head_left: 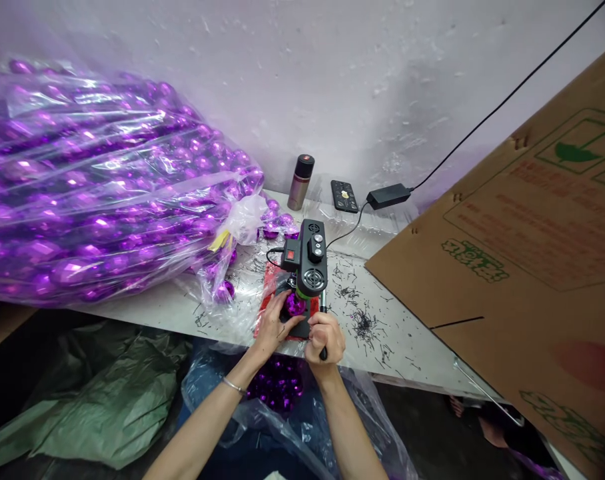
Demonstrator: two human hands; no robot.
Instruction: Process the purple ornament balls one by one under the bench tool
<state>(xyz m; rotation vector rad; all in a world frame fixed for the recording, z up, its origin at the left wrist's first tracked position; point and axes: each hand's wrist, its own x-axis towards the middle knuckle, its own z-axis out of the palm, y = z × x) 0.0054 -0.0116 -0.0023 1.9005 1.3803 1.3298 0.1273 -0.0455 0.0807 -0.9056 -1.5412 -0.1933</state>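
A small black bench press (313, 257) with round vents on top stands on the table. Under its head sits a shiny purple faceted ball (296, 305), and the contact point above it is hidden. My left hand (272, 325) has the ball between its thumb and fingers, steadying it from the left and front. Wrapped round the black-ended lever (323, 353) at the machine's right side is my right hand (326, 338). Red material (270, 283) shows under the machine's base.
A big clear bag of purple balls (107, 187) fills the left. Loose balls (224, 291) lie beside it. Toward the wall are a bottle (301, 182), a phone (344, 196) and a power adapter (388, 196). Black scraps (363, 325) litter the table. A cardboard box (522, 267) leans at right.
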